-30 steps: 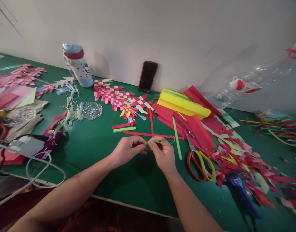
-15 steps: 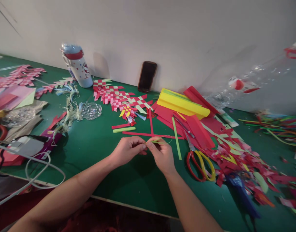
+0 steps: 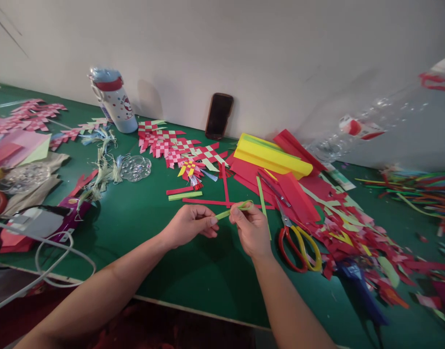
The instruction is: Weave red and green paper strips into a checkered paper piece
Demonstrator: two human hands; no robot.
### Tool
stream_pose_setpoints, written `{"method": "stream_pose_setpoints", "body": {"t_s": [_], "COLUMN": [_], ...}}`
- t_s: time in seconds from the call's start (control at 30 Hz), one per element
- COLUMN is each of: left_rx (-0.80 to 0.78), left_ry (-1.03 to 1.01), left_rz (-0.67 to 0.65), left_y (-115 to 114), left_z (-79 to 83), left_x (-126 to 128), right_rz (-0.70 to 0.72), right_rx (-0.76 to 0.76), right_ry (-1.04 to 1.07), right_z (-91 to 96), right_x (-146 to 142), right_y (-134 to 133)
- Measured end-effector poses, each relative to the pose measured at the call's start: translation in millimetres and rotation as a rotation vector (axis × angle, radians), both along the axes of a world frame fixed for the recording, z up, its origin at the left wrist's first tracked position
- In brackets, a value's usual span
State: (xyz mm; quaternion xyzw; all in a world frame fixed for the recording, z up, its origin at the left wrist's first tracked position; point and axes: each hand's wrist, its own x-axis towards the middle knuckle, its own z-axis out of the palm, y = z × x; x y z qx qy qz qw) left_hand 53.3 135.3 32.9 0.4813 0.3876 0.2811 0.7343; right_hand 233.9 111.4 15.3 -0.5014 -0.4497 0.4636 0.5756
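A light green paper strip (image 3: 223, 214) is stretched between my two hands above the green table. One end is pinched in the fingers of my left hand (image 3: 191, 225). My right hand (image 3: 252, 228) grips the strip farther along, where it bends round in a loop over the fingers. Just behind the hands lie red paper strips (image 3: 204, 201) crossing on the table, and a short green strip (image 3: 185, 196). Another green strip (image 3: 263, 201) lies to the right of my right hand. Scissors (image 3: 298, 247) with one red and one yellow handle rest beyond it, blades pointing away.
Woven paper fish (image 3: 179, 145) lie at the back. A phone (image 3: 219, 116) leans on the wall near a water bottle (image 3: 119, 102). Yellow paper (image 3: 273, 157) and red scraps (image 3: 357, 242) cover the right, with a blue-handled tool (image 3: 364, 291). Cables (image 3: 68, 252) hang at left.
My hands have moved apart, and more of the green strip shows between them. My right hand has shifted slightly right, with the strip's loop now tighter over its fingers.
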Motion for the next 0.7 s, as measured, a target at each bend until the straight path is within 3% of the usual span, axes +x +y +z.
{"method": "stream_pose_setpoints", "body": {"t_s": [0.43, 0.7], "left_rx": [0.241, 0.255], "left_ry": [0.127, 0.121], "left_rz": [0.041, -0.017], "left_y": [-3.1, -2.6], "left_z": [-3.0, -2.4], "left_x": [-0.6, -0.9], "right_rz": [-0.06, -0.003], "right_rx": [-0.043, -0.025], "right_ry": [-0.038, -0.035], "right_z": [-4.1, 0.5], "right_x": [-1.2, -8.8], "right_y": [-1.5, -3.4]}}
